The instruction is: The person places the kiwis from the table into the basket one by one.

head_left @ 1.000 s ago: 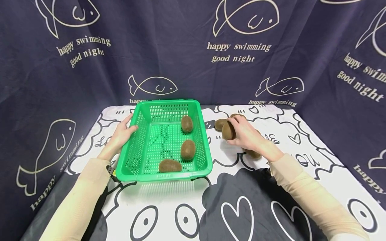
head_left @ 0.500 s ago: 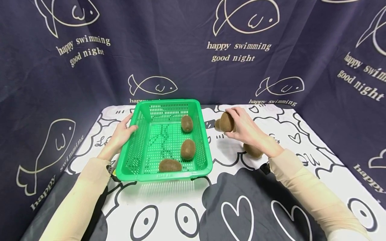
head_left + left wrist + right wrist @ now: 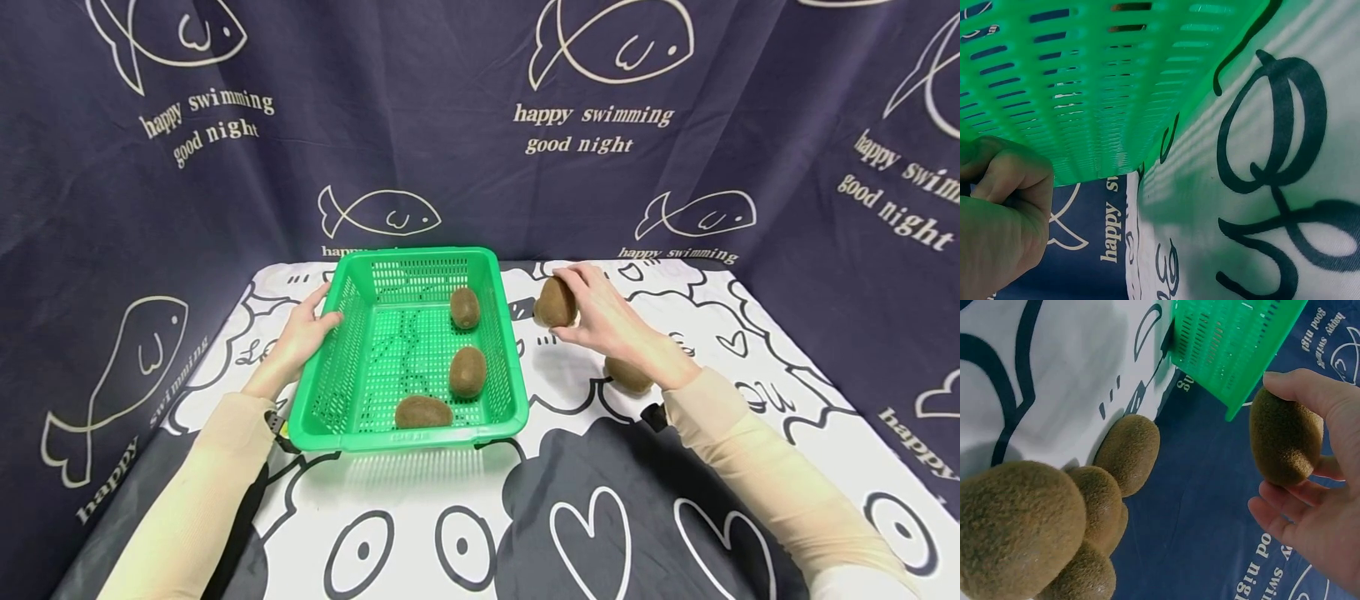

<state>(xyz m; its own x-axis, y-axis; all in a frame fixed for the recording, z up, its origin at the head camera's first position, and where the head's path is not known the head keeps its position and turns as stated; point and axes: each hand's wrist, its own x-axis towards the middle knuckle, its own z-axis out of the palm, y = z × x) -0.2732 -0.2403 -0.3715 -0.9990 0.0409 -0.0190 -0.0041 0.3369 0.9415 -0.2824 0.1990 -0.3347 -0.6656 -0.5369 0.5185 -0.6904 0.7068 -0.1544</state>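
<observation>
A brown fuzzy kiwi (image 3: 556,302) is in my right hand (image 3: 604,323), lifted off the table to the right of the green basket (image 3: 386,333). In the right wrist view the thumb lies over the kiwi's top and the fingertips support its lower side. My left hand (image 3: 300,335) grips the basket's left rim, the thumb over the edge. Inside the basket lie three kiwis: one at the back right (image 3: 465,308), one at the middle right (image 3: 468,372) and one at the front (image 3: 423,413).
Several loose kiwis lie on the table below my right hand, a large near one (image 3: 1019,528) and a farther one (image 3: 1127,453) among them. In the head view my hand hides most, except one kiwi (image 3: 628,375). A dark fish-print curtain (image 3: 480,125) hangs behind.
My right hand has lifted the kiwi and carried it slightly up and left, away from the other loose kiwis. The left hand and the basket have stayed put.
</observation>
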